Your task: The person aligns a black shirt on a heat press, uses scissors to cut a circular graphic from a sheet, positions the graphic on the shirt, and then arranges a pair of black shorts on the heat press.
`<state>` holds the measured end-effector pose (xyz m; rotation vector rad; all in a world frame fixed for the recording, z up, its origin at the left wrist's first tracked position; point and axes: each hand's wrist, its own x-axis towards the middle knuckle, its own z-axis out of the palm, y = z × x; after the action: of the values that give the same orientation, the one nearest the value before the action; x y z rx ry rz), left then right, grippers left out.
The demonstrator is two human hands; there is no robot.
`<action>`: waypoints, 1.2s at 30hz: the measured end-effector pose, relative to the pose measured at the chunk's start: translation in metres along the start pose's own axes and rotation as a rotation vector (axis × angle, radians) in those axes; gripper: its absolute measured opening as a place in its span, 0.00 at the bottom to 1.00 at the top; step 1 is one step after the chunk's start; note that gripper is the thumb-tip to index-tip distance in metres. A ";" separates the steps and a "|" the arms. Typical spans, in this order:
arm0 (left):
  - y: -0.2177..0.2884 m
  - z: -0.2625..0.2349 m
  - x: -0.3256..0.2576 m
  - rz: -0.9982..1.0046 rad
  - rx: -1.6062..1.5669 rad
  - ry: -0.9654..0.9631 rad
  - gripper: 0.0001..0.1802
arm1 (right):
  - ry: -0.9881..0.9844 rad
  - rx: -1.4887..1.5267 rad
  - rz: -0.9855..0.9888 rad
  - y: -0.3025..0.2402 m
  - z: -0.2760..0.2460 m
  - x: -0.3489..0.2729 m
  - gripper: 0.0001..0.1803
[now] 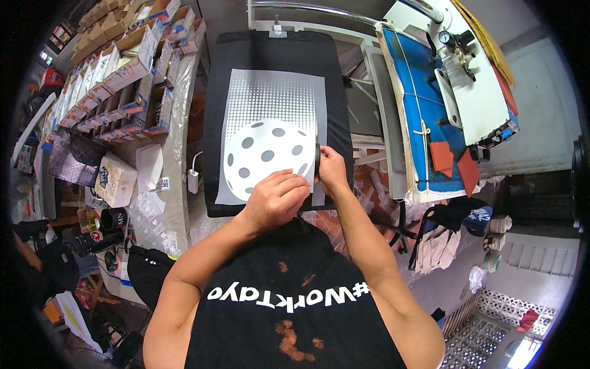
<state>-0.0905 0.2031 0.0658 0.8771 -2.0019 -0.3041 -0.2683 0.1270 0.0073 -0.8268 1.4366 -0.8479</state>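
A black garment (276, 52) lies flat on a press platen. On it rests a grey transfer sheet (273, 98) printed with a white ball with dark holes and a field of dots. My left hand (276, 195) rests on the sheet's lower edge, fingers curled, pinching at the film. Beside the sheet's lower right corner, my right hand (330, 169) grips a small dark roll (318, 158), likely tape, held on edge against the sheet. What lies under my left palm is hidden.
A table (175, 123) on the left carries rows of open cardboard boxes (132, 67), a white charger (193, 181) and dark cans (114, 218). On the right stands a heat press with a blue pad (424, 86) and white housing (473, 80). Below lies a tiled floor.
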 end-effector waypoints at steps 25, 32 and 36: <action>0.024 -0.025 -0.016 -0.001 -0.006 -0.020 0.10 | 0.008 -0.004 -0.028 -0.015 0.004 0.043 0.15; 0.031 -0.025 -0.021 0.010 -0.015 -0.009 0.09 | -0.010 0.002 -0.025 -0.027 0.005 0.051 0.16; 0.036 -0.026 -0.023 0.035 -0.005 -0.013 0.08 | -0.016 -0.009 -0.014 -0.028 0.003 0.062 0.17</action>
<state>-0.0777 0.2482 0.0845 0.8383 -2.0254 -0.2959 -0.2674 0.0590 0.0025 -0.8498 1.4232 -0.8441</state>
